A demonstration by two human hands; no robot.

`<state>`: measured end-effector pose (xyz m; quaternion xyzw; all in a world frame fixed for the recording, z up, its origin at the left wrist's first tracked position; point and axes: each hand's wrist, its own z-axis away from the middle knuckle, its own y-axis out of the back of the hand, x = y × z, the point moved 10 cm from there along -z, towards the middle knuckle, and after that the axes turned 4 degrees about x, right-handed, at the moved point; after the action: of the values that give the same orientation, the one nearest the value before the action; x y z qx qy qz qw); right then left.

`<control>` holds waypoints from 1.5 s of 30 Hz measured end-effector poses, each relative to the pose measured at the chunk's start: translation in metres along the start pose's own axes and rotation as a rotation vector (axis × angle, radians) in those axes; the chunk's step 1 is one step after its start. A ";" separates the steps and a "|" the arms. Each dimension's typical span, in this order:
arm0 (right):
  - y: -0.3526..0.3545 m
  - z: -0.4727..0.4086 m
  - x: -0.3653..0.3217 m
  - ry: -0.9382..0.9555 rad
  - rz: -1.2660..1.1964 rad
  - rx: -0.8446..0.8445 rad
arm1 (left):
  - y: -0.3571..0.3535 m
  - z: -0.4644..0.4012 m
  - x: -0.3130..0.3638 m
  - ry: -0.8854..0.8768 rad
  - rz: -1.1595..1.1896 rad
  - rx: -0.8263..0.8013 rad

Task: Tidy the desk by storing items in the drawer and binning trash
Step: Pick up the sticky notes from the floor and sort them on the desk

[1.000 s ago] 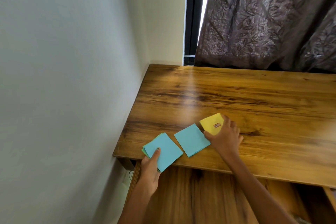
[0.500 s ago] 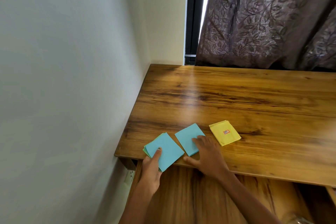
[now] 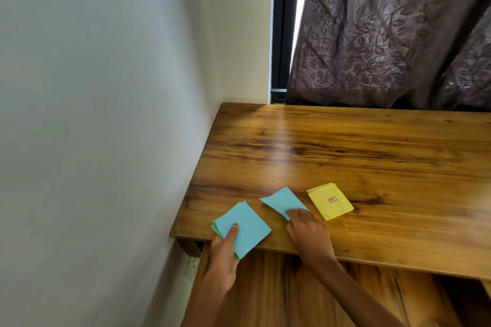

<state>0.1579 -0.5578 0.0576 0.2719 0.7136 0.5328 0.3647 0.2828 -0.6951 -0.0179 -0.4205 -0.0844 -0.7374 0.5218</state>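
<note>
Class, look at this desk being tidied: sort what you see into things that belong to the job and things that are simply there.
Part of the job:
- blue paper stack, gripped by the left hand
- blue sheet, under the right hand fingertips
- yellow packet
- open drawer
- desk

Simply there:
- curtain
- wall
- wall socket

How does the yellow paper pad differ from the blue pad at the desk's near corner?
The yellow pad carries a small red-bordered label; the blue corner pad shows none. The yellow pad lies wholly on the desk, untouched; the blue corner pad overhangs the front edge, with the left hand gripping it. Both are small, flat paper stacks.
</note>
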 end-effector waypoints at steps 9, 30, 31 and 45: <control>0.035 0.004 0.005 -0.082 -0.320 0.308 | -0.002 0.002 0.002 -0.026 0.021 -0.011; -0.022 0.034 -0.068 0.216 -0.361 -0.179 | -0.027 0.013 0.013 -0.185 -0.081 -0.133; -0.023 0.033 -0.065 0.200 -0.386 -0.184 | -0.026 0.012 0.012 -0.201 -0.111 -0.116; 0.032 -0.006 0.008 -0.202 -1.030 0.160 | -0.086 0.037 0.055 -0.678 -0.561 -0.232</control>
<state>0.1484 -0.5455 0.0872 -0.0367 0.7546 0.1998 0.6239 0.2242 -0.6750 0.0719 -0.6547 -0.2781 -0.6755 0.1941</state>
